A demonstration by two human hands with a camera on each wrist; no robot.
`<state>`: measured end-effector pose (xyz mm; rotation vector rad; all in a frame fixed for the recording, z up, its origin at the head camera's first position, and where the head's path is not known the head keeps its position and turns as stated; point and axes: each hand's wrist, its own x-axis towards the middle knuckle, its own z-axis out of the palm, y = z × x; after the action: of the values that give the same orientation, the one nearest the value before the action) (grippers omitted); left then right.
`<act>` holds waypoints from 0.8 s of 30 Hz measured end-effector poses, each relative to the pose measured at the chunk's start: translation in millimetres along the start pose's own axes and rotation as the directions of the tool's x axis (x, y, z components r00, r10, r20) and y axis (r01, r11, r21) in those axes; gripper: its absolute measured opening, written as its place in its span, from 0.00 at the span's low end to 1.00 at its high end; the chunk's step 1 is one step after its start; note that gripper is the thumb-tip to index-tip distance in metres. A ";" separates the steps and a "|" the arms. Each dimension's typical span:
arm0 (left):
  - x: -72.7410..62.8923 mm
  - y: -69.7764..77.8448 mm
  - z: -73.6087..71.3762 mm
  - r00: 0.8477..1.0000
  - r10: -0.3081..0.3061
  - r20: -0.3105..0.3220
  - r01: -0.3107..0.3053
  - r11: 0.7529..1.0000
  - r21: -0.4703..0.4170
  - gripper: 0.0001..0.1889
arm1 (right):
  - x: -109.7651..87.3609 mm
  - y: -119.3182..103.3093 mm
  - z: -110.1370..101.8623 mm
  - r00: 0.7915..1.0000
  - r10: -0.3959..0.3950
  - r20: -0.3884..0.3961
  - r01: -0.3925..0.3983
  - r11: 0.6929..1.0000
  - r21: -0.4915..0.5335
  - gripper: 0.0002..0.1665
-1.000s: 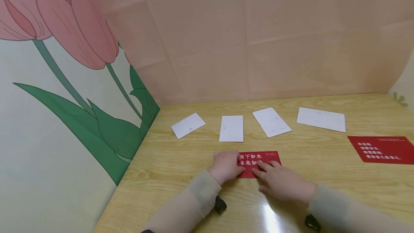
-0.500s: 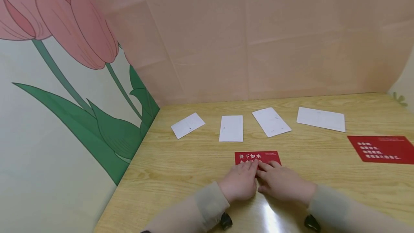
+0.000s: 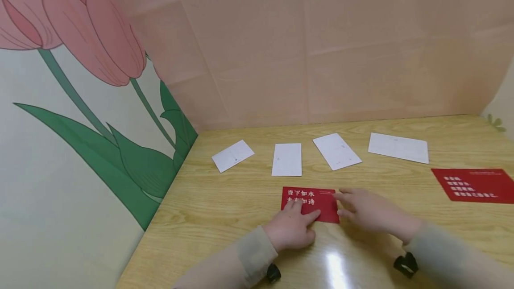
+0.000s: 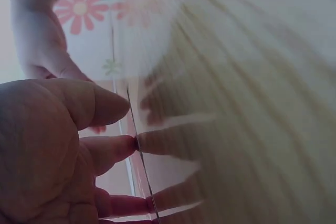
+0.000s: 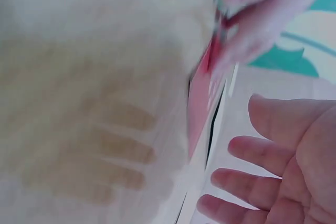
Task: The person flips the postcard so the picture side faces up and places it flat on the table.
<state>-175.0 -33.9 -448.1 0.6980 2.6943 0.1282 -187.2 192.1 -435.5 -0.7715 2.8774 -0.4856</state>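
A red card [image 3: 327,211] with white Chinese characters lies on the table in front of the person. My left hand [image 3: 290,226] rests on its lower left part, fingers spread and fingertips down on the surface. In the left wrist view, the left fingertips [image 4: 134,142] meet the card's thin edge line just over the shiny tabletop. My right hand [image 3: 373,211] is at the card's right edge, its fingers loosely extended and pointing left. The right wrist view has the right fingers [image 5: 247,184] straight and apart from the red card [image 5: 198,111], with nothing between them.
Several white cards lie in a row toward the back, among them an upright white card [image 3: 287,159] and a wide white card [image 3: 398,147]. Another red card [image 3: 478,185] is at the far right. A pink sheet [image 3: 321,48] hangs behind the wooden table [image 3: 201,235].
The left hand first held the card's left edge, then slid over beside the right hand, then back left. The card has shifted slightly left. The right hand has moved off it to the right.
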 end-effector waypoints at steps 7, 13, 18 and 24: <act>-10.5 -19.1 3.3 1.000 -0.026 -0.015 0.026 0.999 -0.022 0.31 | 2.7 33.6 -10.4 0.998 0.029 -0.049 -0.028 0.999 0.016 0.33; -22.0 -41.1 6.1 0.999 -0.035 -0.038 0.034 0.999 -0.025 0.31 | 6.6 73.1 -15.4 0.993 0.095 -0.063 -0.093 0.995 0.044 0.35; -31.5 -58.2 6.7 0.998 -0.053 -0.046 0.050 0.997 -0.063 0.30 | 9.8 104.8 -19.7 0.985 0.155 -0.075 -0.154 0.988 0.019 0.39; -45.3 -81.5 8.6 0.993 -0.103 -0.064 0.094 0.987 -0.129 0.29 | 12.5 130.7 -22.7 0.982 0.177 -0.063 -0.177 0.984 0.006 0.41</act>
<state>-171.9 -127.1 -456.0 0.5305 2.7529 0.2998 -263.4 299.0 -458.6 -0.5020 2.9677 -0.4971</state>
